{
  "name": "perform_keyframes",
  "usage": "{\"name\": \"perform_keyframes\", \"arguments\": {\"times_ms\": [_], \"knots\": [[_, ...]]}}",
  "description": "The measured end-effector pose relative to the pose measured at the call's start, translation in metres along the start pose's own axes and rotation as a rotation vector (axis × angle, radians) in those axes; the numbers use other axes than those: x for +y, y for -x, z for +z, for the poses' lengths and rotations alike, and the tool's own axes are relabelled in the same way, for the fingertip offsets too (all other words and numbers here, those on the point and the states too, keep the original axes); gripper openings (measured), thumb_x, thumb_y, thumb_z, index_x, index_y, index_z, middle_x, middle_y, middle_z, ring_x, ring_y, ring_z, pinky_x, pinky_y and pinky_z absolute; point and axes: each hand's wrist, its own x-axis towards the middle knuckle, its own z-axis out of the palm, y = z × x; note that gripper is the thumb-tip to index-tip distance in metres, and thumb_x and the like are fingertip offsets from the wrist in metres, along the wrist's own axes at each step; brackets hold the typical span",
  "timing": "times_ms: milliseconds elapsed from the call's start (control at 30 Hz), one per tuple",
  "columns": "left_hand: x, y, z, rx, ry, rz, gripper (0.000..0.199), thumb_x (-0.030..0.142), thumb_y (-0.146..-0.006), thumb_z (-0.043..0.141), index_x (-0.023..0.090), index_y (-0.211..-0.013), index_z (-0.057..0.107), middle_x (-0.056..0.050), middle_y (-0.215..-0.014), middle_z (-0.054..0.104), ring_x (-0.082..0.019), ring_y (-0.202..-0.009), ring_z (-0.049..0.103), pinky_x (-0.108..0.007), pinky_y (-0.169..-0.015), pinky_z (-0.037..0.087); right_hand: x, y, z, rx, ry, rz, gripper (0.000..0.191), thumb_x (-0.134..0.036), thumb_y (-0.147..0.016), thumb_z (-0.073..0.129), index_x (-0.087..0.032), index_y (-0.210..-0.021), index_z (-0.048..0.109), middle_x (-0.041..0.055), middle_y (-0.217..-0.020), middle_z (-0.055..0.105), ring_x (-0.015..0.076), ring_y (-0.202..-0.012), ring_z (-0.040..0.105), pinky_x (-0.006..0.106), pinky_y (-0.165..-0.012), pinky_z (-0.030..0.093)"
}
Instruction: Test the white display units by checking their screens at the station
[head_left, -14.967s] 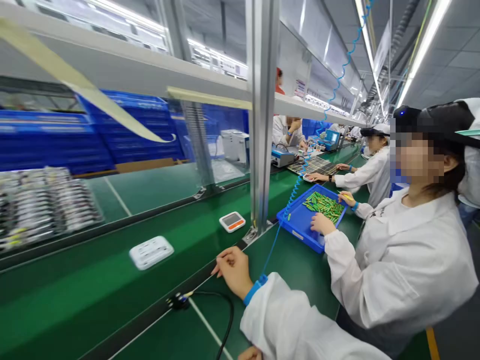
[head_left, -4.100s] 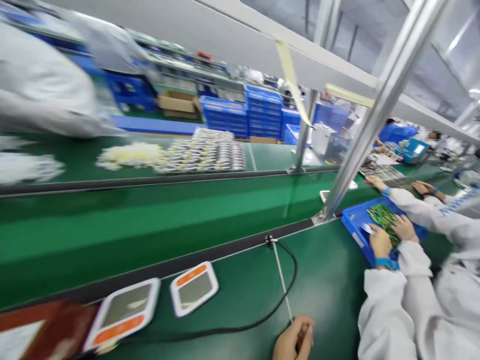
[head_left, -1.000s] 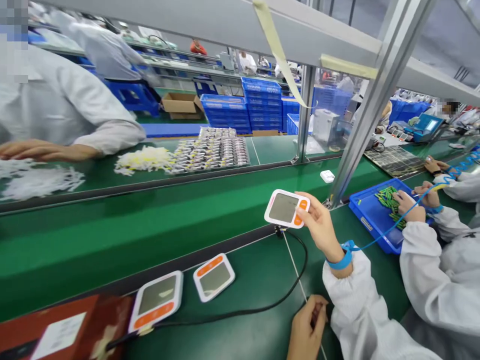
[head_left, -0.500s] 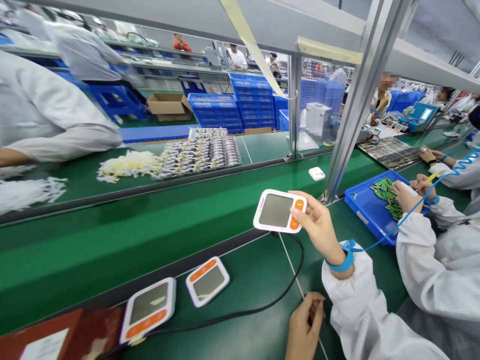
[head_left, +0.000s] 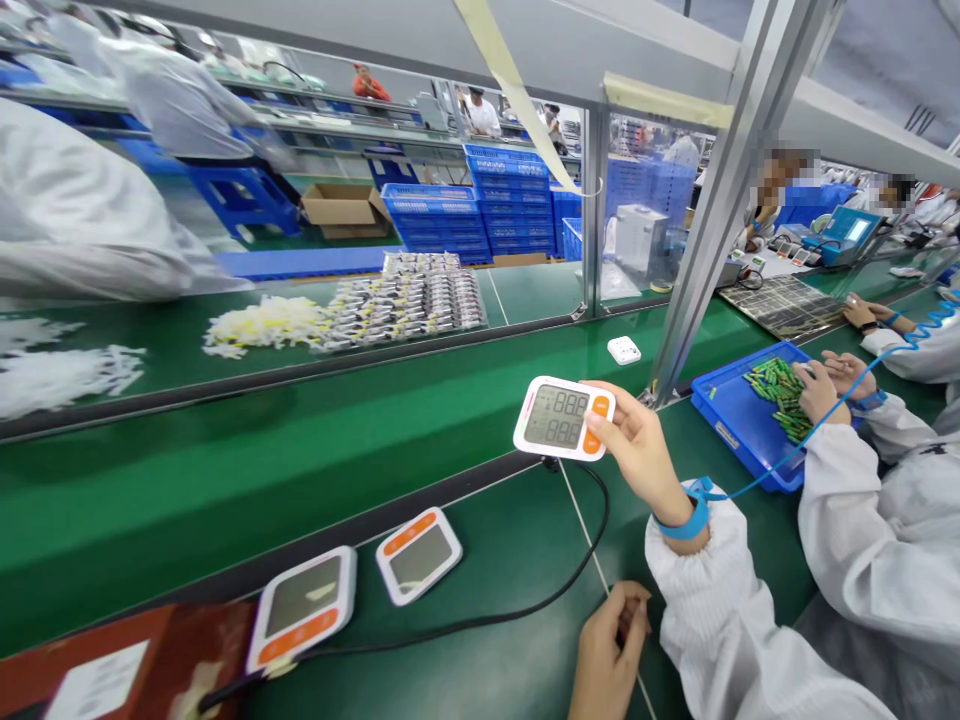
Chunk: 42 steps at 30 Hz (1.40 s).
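The right hand (head_left: 637,450) holds a monitor (head_left: 564,418) up above the table (head_left: 525,560), thumb on its orange button, display lit: a power-on check, it seems. The left hand (head_left: 607,655) is clenched, perhaps on something small. 2 more monitors (head_left: 418,553) wait nearby; the next move calls for reading the digits.

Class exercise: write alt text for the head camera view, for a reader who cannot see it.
The right hand holds up a white and orange monitor with digits lit, above a green bench. The left hand rests curled low; two similar units lie flat.
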Motion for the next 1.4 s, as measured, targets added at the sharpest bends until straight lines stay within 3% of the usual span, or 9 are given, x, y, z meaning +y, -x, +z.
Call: {"name": "perform_keyframes", "arguments": {"times_ms": [833,1067,1233,1333,1400], "knots": [[0.004,0.0,0.001,0.008,0.012,-0.005,0.022,0.034,-0.089,0.044,0.019,-0.086,0.06,-0.002,-0.067,0.062,-0.015,-0.06,0.057,-0.022,-0.058,0.043,0.004,-0.001,-0.002,0.005,-0.019,0.058,0.045,-0.043,-0.077,0.07,-0.02,-0.114,0.059,0.0048,-0.104,0.069,0.0205,-0.093,0.067,0.037,-0.086,0.057],[0.001,-0.001,-0.001,-0.004,-0.002,0.003,0.024,0.035,-0.09,0.042,0.019,-0.088,0.06,-0.001,-0.067,0.06,-0.015,-0.06,0.056,-0.022,-0.059,0.042,0.001,-0.005,-0.011,-0.013,0.04,0.024,0.044,-0.041,-0.078,0.069,-0.019,-0.115,0.06,0.0048,-0.103,0.069,0.0191,-0.093,0.066,0.031,-0.08,0.057],[0.001,0.0,-0.002,-0.029,0.028,-0.006,0.026,0.039,-0.092,0.043,0.019,-0.09,0.06,0.0,-0.068,0.059,-0.015,-0.064,0.057,-0.022,-0.063,0.043,-0.024,-0.002,-0.042,0.012,0.175,0.018,0.047,-0.036,-0.076,0.071,-0.017,-0.118,0.06,0.0065,-0.107,0.069,0.0188,-0.094,0.066,0.029,-0.081,0.056],[0.003,-0.001,-0.002,-0.029,0.02,-0.02,0.029,0.043,-0.091,0.044,0.019,-0.09,0.06,0.0,-0.068,0.06,-0.015,-0.064,0.057,-0.023,-0.064,0.044,-0.035,0.005,-0.082,0.075,0.365,0.002,0.057,-0.036,-0.08,0.067,-0.02,-0.132,0.051,0.0069,-0.108,0.069,0.0191,-0.093,0.067,0.031,-0.081,0.055],[0.003,-0.002,-0.002,-0.027,0.018,-0.034,0.031,0.046,-0.091,0.044,0.019,-0.089,0.061,0.0,-0.068,0.061,-0.016,-0.063,0.058,-0.023,-0.063,0.045,-0.033,0.009,-0.117,0.182,0.576,-0.028,0.064,-0.037,-0.083,0.063,-0.022,-0.141,0.041,0.0077,-0.107,0.069,0.0202,-0.091,0.067,0.033,-0.079,0.055]]}}
